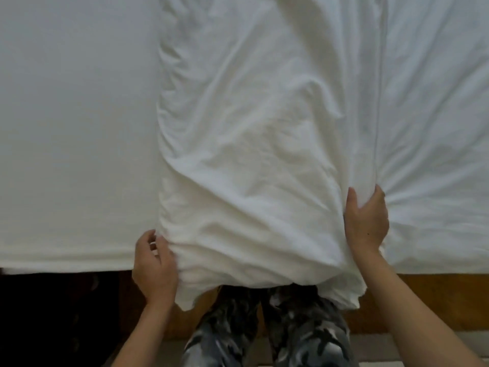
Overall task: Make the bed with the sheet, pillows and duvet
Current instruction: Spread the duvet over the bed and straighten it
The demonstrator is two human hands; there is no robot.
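left hand (pixel 154 263) and right hand (pixel 366 221) each grip the bunched white sheet (pixel 251 168), folded over the bed (pixel 66 128) and overhanging its near edge. risk: uneven pulling leaves the sheet skewed or creased.

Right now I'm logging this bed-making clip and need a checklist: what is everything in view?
sheet: 1, white, crumpled; lies across the middle and right of the bed, its near end hanging over the bed edge
mattress: 1, white, smooth; bare on the left
bed frame: 1, brown wood; below the mattress edge, right side
floor: pale; strip at the bottom
dark space: black; lower left, contents cannot be told
trousers: 1 pair, grey camouflage; bottom centre, partly behind the hanging sheet
left hand: 1; grips the sheet's left edge near the bed edge
right hand: 1; clutches a bunch of sheet further right and higher
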